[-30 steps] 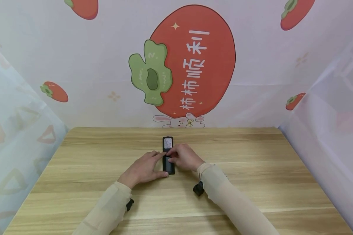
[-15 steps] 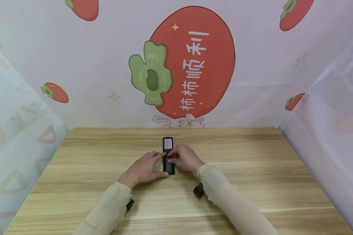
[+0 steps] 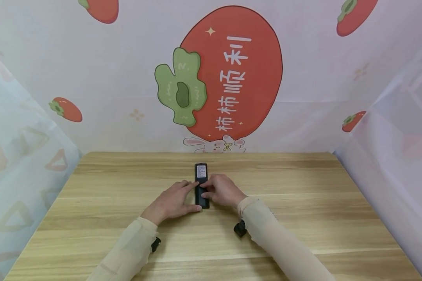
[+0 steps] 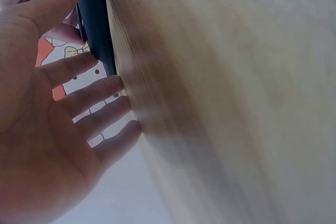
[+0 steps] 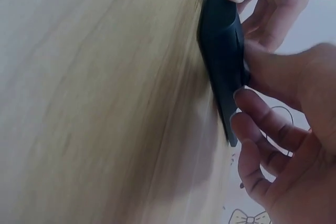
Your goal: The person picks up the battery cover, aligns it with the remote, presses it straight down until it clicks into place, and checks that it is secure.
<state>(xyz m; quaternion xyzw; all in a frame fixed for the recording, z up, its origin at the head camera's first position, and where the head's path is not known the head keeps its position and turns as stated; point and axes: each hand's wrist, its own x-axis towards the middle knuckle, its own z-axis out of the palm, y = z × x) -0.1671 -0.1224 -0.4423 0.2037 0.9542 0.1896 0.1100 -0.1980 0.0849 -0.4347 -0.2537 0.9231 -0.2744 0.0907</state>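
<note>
A black remote control (image 3: 202, 171) lies back side up on the wooden table, its white label toward the far end. My left hand (image 3: 171, 202) is beside it, thumb against its near end and index fingertip at its left edge; those fingers are fairly straight. The thumb and index finger of my right hand (image 3: 225, 190) pinch at the middle of the remote's back, covering part of it. In the left wrist view a thin dark battery cover (image 4: 81, 24) stands slightly off the body beside the right fingers. How far it is lifted, I cannot tell.
Wood-grain tabletop (image 3: 285, 226) extends around both hands. Behind it rises a white backdrop (image 3: 119, 78) printed with red persimmons, and pale cloth sides flank the table. A small black wrist camera (image 3: 240, 229) hangs under the right sleeve, just above the table.
My right hand has shifted very slightly to the right and toward me, its thumb a little lower on the remote control. My left hand and the remote stay in place.
</note>
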